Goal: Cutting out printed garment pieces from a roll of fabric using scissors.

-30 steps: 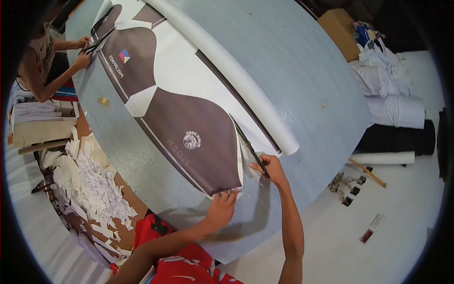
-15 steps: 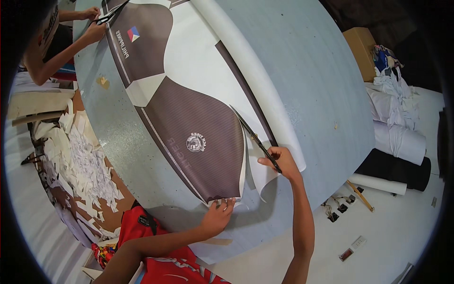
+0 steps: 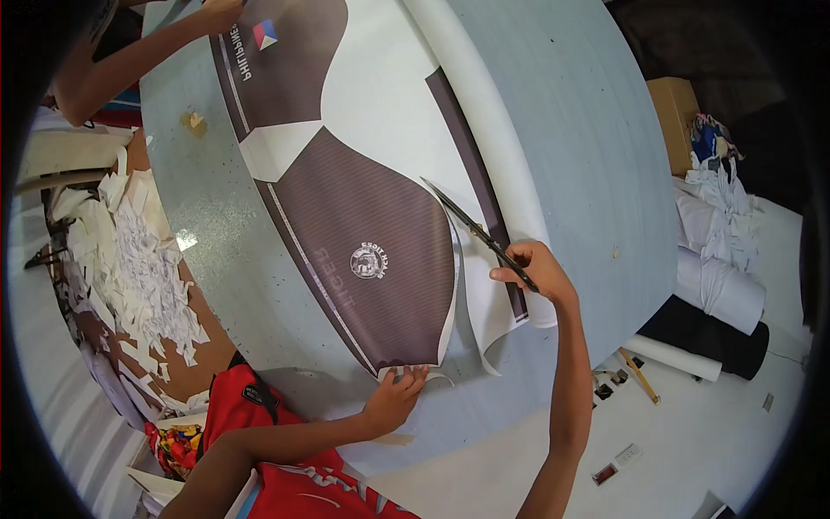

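A long printed fabric-like sheet (image 3: 392, 78) lies on the table, with dark brown panels on white. My right hand (image 3: 540, 272) grips black-handled scissors (image 3: 475, 227) whose blades reach along the curved right edge of the near brown panel (image 3: 346, 203). Behind the blades, a slit separates this panel from a white strip (image 3: 484, 298) that curls at its near end. At the panel's near edge, my left hand (image 3: 396, 402) is closed with its fingertips on the sheet. Whether the scissor blades are apart is unclear.
A rolled white part of the sheet (image 3: 471, 95) runs along its right side. Another person's hand (image 3: 222, 13) touches the sheet at far left. White scraps (image 3: 143, 268) fill the floor area left of the blue-grey table (image 3: 596, 156). Fabric rolls (image 3: 713, 290) lie beyond its right side.
My right hand and the scissors have advanced away from me along the panel's curve, and the slit has widened. My left hand stays at the near edge. The other person's scissors have left view.
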Demonstrator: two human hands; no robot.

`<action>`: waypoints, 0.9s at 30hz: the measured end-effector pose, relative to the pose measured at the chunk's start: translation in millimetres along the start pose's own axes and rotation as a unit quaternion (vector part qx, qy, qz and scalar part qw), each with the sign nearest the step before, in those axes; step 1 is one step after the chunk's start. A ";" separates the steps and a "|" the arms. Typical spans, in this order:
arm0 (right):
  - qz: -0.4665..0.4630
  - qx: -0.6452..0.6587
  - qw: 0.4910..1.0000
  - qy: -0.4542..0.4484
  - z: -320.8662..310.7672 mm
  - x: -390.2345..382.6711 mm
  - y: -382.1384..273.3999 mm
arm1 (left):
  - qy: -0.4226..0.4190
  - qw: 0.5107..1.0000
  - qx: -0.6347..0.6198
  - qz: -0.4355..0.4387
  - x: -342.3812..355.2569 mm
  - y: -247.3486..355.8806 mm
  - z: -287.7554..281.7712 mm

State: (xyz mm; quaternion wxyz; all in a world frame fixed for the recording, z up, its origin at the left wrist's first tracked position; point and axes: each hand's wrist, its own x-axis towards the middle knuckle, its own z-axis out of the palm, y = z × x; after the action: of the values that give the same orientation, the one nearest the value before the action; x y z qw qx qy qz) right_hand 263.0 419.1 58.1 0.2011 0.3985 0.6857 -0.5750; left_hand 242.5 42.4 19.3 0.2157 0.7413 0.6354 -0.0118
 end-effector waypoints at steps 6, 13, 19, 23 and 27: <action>-0.013 -0.050 0.999 -0.017 -13.6 14.7 -18.0 | -0.019 1.000 0.004 0.012 -1.7 -3.9 -7.4; -0.008 -0.038 0.998 -0.054 -18.5 27.6 -27.9 | -0.045 0.998 -0.038 0.033 -3.9 -9.8 -18.5; -0.005 -0.055 0.997 -0.053 -10.6 42.1 -37.2 | -0.015 0.998 -0.063 0.020 -7.3 -10.5 -14.7; -0.012 -0.076 0.995 -0.055 -12.4 48.6 -41.5 | -0.027 0.998 -0.046 0.017 -7.4 -8.6 -18.1; -0.015 -0.075 0.995 -0.062 -12.3 52.2 -46.7 | -0.047 0.997 -0.052 0.020 -6.5 -9.9 -21.6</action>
State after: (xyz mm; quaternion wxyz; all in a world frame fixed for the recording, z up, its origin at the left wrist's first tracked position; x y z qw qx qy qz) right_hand 197.5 446.3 52.3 0.2637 0.3356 0.7193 -0.5482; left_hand 226.3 44.6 37.7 0.2840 0.7404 0.6091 -0.0089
